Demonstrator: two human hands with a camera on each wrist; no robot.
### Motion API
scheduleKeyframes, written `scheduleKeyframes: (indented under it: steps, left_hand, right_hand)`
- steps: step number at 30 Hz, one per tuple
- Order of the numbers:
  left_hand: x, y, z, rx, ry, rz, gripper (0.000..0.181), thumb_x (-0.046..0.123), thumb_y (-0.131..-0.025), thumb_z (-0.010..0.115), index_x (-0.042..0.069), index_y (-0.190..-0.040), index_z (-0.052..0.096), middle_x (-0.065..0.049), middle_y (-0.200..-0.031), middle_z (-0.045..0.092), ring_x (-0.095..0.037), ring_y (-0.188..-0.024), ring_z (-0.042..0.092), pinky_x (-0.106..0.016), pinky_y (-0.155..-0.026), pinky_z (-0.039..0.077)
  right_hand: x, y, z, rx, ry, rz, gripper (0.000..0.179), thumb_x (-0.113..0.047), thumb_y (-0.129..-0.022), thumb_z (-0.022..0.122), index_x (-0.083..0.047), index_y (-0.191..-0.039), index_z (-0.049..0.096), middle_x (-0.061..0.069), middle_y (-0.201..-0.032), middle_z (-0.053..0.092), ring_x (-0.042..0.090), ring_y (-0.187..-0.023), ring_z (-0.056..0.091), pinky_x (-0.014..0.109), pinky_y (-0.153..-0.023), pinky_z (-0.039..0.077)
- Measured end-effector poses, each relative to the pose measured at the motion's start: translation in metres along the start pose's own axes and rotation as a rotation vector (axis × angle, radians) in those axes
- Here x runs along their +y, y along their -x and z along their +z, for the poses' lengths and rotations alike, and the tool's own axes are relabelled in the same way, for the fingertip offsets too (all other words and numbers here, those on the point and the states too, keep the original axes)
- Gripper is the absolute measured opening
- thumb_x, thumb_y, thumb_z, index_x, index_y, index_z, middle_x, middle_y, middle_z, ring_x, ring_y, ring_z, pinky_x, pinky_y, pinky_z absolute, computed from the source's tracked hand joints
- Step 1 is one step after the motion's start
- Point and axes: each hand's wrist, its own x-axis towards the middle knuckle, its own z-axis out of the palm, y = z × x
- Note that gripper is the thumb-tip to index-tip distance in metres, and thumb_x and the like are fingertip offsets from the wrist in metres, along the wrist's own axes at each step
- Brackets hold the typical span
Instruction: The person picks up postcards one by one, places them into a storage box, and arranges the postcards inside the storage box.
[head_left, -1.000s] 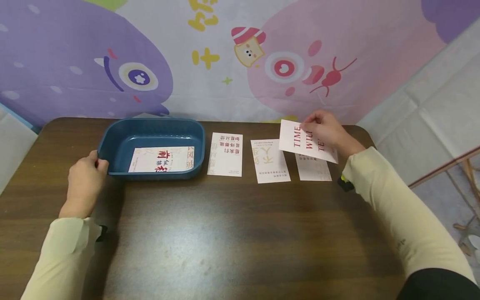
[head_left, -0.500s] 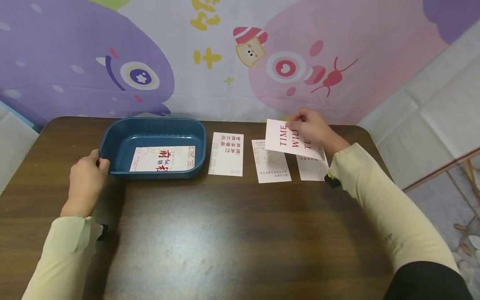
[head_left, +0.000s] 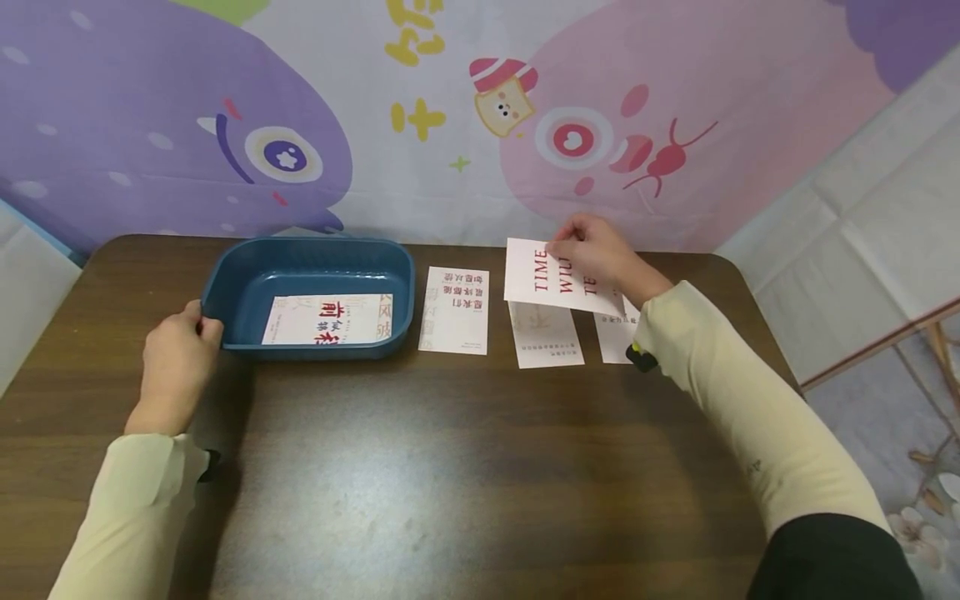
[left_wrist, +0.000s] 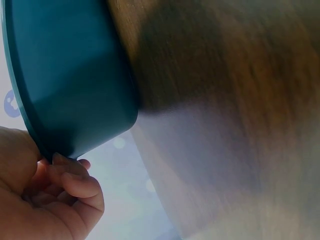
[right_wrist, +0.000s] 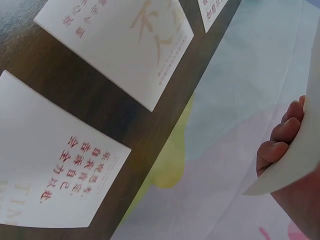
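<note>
My left hand [head_left: 178, 358] pinches the left end of a blue plastic tray [head_left: 307, 352]; the left wrist view shows thumb and fingers [left_wrist: 82, 185] at its rim. Inside the tray lies a printed card [head_left: 300, 321] with red and blue characters. Above the table, my right hand [head_left: 600, 257] pinches a white card [head_left: 525, 275] with large red English lettering, tilted over the cards beneath. Partly covered by it are a card with pale gold characters [head_left: 551, 350] and a rightmost card [head_left: 615, 346]. Another card [head_left: 453, 312] lies beside the tray.
Everything stands on a dark brown wooden table [head_left: 375, 467]. Behind its far edge hangs a cartoon-printed cloth [head_left: 420, 192]. A pale panel [head_left: 855, 217] rises at the right side.
My right hand has carried the red-lettered card leftward, from over the rightmost card to over the gold-character card. My left hand keeps its hold on the tray.
</note>
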Motion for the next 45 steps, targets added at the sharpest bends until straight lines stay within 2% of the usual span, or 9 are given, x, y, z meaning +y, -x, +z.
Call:
scheduleKeyframes:
  steps: [3, 16, 22, 32, 39, 45]
  left_hand:
    - [0.0, 0.0, 0.0, 0.01, -0.003, 0.008, 0.02, 0.01, -0.09, 0.036, -0.005, -0.087, 0.047, -0.027, -0.081, 0.051, -0.039, -0.07, 0.044, -0.045, -0.061, 0.034]
    - [-0.001, 0.0, 0.0, -0.015, 0.01, -0.008, 0.023, 0.012, -0.092, 0.034, -0.007, -0.094, 0.049, -0.026, -0.083, 0.051, -0.039, -0.072, 0.044, -0.043, -0.062, 0.035]
    - [0.0, 0.0, -0.001, -0.012, 0.01, -0.008, 0.023, 0.012, -0.092, 0.035, -0.006, -0.092, 0.049, -0.026, -0.083, 0.051, -0.039, -0.072, 0.044, -0.043, -0.062, 0.034]
    - [0.001, 0.001, -0.001, -0.045, 0.015, -0.039, 0.026, 0.013, -0.092, 0.033, -0.007, -0.098, 0.049, -0.026, -0.086, 0.051, -0.039, -0.075, 0.045, -0.043, -0.062, 0.036]
    - [0.0, 0.0, -0.001, 0.009, 0.011, 0.01, 0.021, 0.011, -0.091, 0.035, -0.006, -0.09, 0.048, -0.026, -0.082, 0.051, -0.039, -0.071, 0.044, -0.043, -0.061, 0.034]
    - [0.0, 0.0, -0.001, 0.013, 0.013, 0.005, 0.02, 0.011, -0.09, 0.035, -0.005, -0.089, 0.048, -0.026, -0.082, 0.051, -0.039, -0.071, 0.045, -0.043, -0.061, 0.034]
  right_hand:
    - [-0.005, -0.001, 0.003, -0.014, 0.006, -0.012, 0.023, -0.029, -0.088, 0.058, -0.008, -0.098, 0.056, 0.006, -0.091, 0.054, 0.018, -0.08, 0.049, 0.028, -0.072, 0.037]
    - [-0.024, -0.005, 0.019, -0.048, 0.034, -0.085, 0.023, -0.03, -0.086, 0.059, -0.01, -0.098, 0.059, 0.006, -0.093, 0.057, 0.019, -0.085, 0.05, 0.029, -0.078, 0.037]
    - [-0.035, -0.008, 0.026, -0.064, 0.009, -0.092, 0.022, -0.029, -0.087, 0.059, -0.01, -0.098, 0.058, 0.006, -0.092, 0.056, 0.019, -0.085, 0.05, 0.029, -0.077, 0.037]
    - [-0.054, -0.011, 0.035, -0.088, -0.013, -0.092, 0.021, -0.028, -0.088, 0.059, -0.01, -0.097, 0.057, 0.006, -0.092, 0.055, 0.02, -0.085, 0.05, 0.03, -0.076, 0.037]
    - [-0.065, -0.014, 0.043, -0.094, -0.023, -0.114, 0.019, -0.026, -0.087, 0.06, -0.009, -0.096, 0.058, 0.006, -0.09, 0.056, 0.018, -0.084, 0.05, 0.028, -0.075, 0.038]
    - [-0.075, -0.016, 0.05, -0.099, -0.024, -0.124, 0.018, -0.027, -0.087, 0.061, -0.011, -0.095, 0.058, 0.005, -0.089, 0.055, 0.018, -0.084, 0.049, 0.028, -0.075, 0.037]
